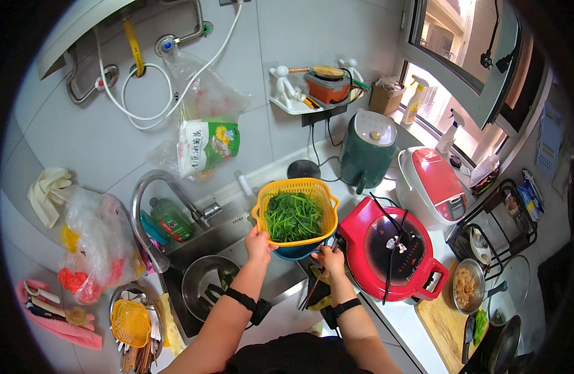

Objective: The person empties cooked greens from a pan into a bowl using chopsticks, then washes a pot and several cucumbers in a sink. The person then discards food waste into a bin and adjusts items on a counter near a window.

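Note:
A yellow plastic strainer basket full of wet-looking leafy greens sits over a blue basin, beside the sink's right part. The fingers of my left hand close on the basket's near left corner. At its near right side, my right hand holds a pair of chopsticks pointing down, its fingers against the blue basin's edge. How far the basin is gripped cannot be made out. Left of my forearm, a metal wok or pan with dark green pieces inside stands in the stainless steel sink.
A curved faucet arches over the sink's left. Right of my hands sit a red electric griddle, a rice cooker and a green air fryer. A cutting board holds a knife; a pan of food is beside it.

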The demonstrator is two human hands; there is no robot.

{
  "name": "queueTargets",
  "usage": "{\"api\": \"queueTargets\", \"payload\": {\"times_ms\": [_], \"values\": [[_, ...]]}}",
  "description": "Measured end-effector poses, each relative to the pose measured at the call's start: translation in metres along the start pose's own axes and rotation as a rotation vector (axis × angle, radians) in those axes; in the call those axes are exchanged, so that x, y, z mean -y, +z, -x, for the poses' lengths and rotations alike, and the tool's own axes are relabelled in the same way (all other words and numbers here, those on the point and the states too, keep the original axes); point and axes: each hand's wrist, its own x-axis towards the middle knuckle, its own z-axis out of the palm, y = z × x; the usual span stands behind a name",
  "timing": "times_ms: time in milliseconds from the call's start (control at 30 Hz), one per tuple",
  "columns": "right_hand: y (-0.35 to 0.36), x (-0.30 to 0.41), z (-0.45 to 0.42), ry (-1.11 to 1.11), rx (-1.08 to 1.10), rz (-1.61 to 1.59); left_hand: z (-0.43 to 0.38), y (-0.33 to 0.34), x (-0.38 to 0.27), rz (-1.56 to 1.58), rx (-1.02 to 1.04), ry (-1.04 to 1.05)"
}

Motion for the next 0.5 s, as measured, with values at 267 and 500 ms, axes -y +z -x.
{"api": "queueTargets", "payload": {"times_ms": [267, 500], "values": [[-0.004, 0.012, 0.006, 0.040, 0.019, 0.018, -0.002, -0.010, 0.012, -0.038, 0.023, -0.020], [-0.002, 0.009, 0.001, -0.002, 0.040, 0.072, -0.012, -0.014, 0.016, -0.232, -0.077, -0.041]]}}
